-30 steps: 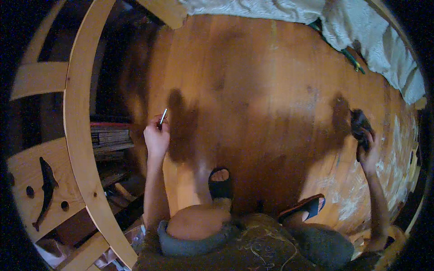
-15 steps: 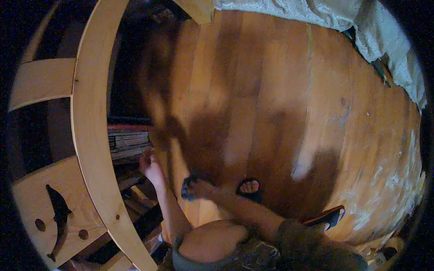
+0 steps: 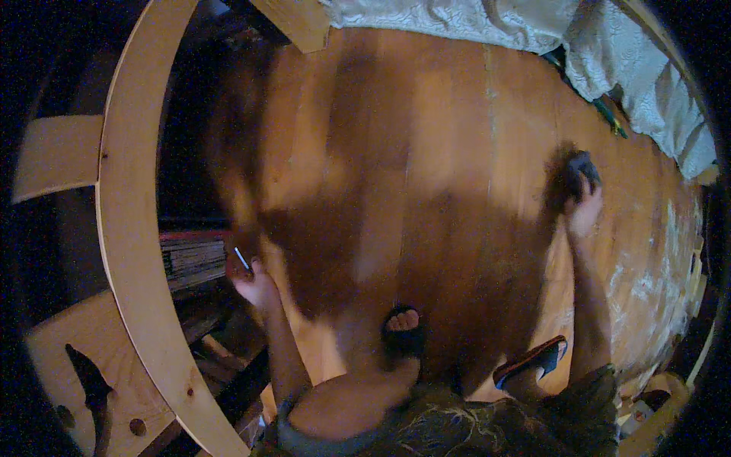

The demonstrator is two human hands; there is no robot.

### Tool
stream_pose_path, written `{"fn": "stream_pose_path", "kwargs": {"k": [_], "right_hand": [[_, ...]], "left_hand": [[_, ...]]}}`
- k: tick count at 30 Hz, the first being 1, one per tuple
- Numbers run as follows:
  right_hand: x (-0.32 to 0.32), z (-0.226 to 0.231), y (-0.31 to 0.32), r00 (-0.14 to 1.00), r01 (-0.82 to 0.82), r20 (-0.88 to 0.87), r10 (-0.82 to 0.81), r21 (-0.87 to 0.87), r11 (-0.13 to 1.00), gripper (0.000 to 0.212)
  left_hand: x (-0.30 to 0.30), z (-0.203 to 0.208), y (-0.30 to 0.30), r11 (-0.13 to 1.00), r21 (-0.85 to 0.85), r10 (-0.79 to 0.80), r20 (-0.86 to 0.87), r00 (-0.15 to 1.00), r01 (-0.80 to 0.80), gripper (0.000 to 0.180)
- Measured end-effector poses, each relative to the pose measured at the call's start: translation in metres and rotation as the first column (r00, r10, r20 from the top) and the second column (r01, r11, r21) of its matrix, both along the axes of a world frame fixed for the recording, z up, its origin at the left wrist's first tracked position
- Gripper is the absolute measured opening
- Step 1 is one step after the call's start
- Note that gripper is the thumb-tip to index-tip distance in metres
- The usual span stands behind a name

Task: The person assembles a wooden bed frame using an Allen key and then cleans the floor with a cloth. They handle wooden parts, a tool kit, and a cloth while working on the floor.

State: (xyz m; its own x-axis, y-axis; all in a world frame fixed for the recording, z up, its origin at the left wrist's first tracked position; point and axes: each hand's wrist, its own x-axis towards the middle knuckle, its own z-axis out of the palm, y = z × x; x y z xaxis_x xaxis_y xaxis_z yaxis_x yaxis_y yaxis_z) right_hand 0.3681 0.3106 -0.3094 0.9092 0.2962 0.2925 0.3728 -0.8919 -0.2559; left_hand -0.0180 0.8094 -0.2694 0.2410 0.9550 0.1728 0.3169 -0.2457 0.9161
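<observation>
Out on the wooden floor (image 3: 449, 145), to the right, my right hand (image 3: 585, 209) presses down a bunched dark grey cloth (image 3: 582, 164), fingers closed over it. On the left side my left hand (image 3: 259, 288) is held up near the bed frame, its fingers curled about a small dark thing with a bright white streak (image 3: 242, 259); its kind is too dim to make out. Between my arms, my knee and my sandalled foot (image 3: 402, 324) show at the lower middle. Broad shadows of my body darken much of the boards.
A pale wooden frame (image 3: 129, 228) with a cut-out panel (image 3: 99, 365) curves along the left. Behind it lie stacked books or papers (image 3: 194, 255). A wooden leg (image 3: 308, 34) stands at the top. White patterned fabric (image 3: 525, 27) hangs at the upper right, a dark green object (image 3: 609, 114) beneath it.
My right hand has swung from the lower middle, by my left forearm, far out to the right with the cloth. The white streak at my left hand now shows brightly. The view has shifted slightly.
</observation>
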Motion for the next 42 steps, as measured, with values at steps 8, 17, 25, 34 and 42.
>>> {"fn": "stream_pose_path", "kwargs": {"k": [8,17,25,34,42], "right_hand": [[-0.323,-0.035,0.337,-0.262,-0.735,-0.353,0.898,0.676,0.052,0.025],[-0.287,-0.057,0.478,0.419,-0.874,0.049,0.907,0.293,0.388,0.023],[0.042,-0.065,0.205,0.980,-0.104,0.166,0.112,-0.057,0.993,0.020],[0.002,0.075,-0.140,0.852,0.514,-0.022,-0.524,0.234,0.825,0.039],[-0.217,-0.003,0.091,0.774,-0.607,0.006,0.633,0.289,0.740,0.021]], "left_hand": [[-0.009,0.037,-0.009,0.995,0.064,0.073,0.054,0.996,-0.076,0.043],[-0.091,-0.017,-0.003,0.955,-0.291,-0.027,0.081,0.996,0.050,0.038],[0.048,0.000,-0.071,0.918,-0.140,-0.362,-0.678,0.640,0.371,0.039],[0.122,-0.006,-0.159,0.695,-0.236,-0.644,-0.624,0.442,0.679,0.034],[0.188,-0.059,-0.150,0.641,-0.126,-0.667,-0.580,0.468,0.757,0.033]]}}
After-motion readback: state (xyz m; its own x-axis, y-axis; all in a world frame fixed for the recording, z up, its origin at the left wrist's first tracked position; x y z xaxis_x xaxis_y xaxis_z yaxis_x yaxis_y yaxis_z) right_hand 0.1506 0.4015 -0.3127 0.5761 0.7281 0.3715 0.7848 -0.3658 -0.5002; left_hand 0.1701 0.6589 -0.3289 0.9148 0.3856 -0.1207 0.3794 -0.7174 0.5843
